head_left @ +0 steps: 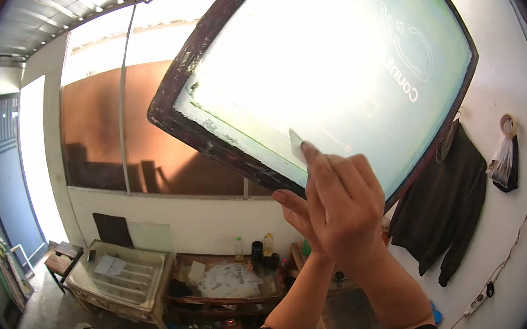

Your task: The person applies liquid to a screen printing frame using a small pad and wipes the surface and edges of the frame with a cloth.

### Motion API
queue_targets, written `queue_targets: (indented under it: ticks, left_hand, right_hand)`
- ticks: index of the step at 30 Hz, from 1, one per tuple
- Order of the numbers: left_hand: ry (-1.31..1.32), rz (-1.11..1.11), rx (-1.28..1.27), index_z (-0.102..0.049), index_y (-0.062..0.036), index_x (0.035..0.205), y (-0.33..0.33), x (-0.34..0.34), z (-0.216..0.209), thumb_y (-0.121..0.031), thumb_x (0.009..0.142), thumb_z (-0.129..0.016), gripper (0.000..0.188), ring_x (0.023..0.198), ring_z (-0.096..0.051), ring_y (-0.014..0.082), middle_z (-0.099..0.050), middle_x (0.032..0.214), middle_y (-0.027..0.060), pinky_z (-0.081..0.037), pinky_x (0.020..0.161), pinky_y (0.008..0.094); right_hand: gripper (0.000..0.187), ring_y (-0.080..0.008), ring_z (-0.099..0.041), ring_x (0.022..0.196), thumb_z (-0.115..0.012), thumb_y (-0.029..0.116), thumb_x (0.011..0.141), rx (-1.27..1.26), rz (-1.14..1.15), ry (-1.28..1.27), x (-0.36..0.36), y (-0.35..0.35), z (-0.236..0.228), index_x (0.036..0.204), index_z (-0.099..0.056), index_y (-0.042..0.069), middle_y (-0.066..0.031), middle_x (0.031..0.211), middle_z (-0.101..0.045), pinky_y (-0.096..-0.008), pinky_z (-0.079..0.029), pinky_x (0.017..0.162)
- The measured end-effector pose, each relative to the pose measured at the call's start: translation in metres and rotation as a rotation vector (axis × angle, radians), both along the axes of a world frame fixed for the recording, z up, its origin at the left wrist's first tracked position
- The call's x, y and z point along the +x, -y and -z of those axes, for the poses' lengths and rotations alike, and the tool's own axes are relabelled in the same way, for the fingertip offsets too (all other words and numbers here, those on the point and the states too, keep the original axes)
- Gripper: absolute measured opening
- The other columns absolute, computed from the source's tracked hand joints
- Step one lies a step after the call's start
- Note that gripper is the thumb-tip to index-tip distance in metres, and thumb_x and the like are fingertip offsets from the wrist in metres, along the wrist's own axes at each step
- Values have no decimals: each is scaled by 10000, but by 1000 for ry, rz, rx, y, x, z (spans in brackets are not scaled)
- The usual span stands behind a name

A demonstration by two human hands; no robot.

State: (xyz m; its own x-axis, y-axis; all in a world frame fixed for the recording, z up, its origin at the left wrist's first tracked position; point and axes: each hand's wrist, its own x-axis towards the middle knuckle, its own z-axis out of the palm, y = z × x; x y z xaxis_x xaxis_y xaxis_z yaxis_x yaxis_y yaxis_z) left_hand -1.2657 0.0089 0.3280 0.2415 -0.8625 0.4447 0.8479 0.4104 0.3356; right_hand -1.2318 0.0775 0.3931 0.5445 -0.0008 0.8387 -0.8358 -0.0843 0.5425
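Observation:
A screen-printing frame [227, 153] with a dark, worn border is raised and tilted in front of the window. Bright light shines through its pale green mesh [340, 102], where a reversed lettering stencil shows at the right. My left hand [301, 215] is closed on the frame's lower edge, its thumb in front, partly hidden by my other hand. Crossing before it, my right hand [347, 200] pinches a small pale, flat piece [296, 143] with a pointed tip against the mesh near the lower border. Whether it is tape or a scraper I cannot tell.
Below left stands a glass-topped light table [131, 278]. Beside it is a low wooden table [236, 302] with papers and bottles. A dark jacket [437, 201] and a plastic bag [503, 155] hang on the right wall, near a power cable [526, 217]. A stool [62, 263] is far left.

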Motion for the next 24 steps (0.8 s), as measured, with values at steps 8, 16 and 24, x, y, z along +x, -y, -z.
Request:
queue_targets:
  ticks: [8, 16, 24]
  left_hand:
    - [12, 15, 23, -215, 79, 1472, 13, 5, 17, -596, 1017, -288, 817, 1314, -367, 257, -307, 1491, 194, -283, 1124, 354]
    - [22, 48, 67, -200, 66, 1482, 41, -11, 51, -607, 1010, -299, 828, 1328, -354, 265, -288, 1507, 189, -273, 1131, 360]
    - [25, 90, 126, -185, 54, 1493, 63, -26, 87, -617, 1004, -310, 839, 1343, -342, 273, -270, 1522, 184, -264, 1138, 366]
  right_hand:
    - [403, -245, -544, 671, -692, -74, 685, -14, -167, 74, 26, 22, -18, 1086, -652, -93, -129, 820, -614, -342, -473, 591]
    - [434, -229, -527, 706, -669, -53, 713, 80, -151, -9, 47, 52, -14, 1138, -612, -119, -120, 839, -587, -330, -486, 640]
    - [380, -245, -523, 737, -595, -3, 784, 205, -243, -7, 44, 64, -2, 1137, -586, -141, -113, 823, -538, -332, -487, 652]
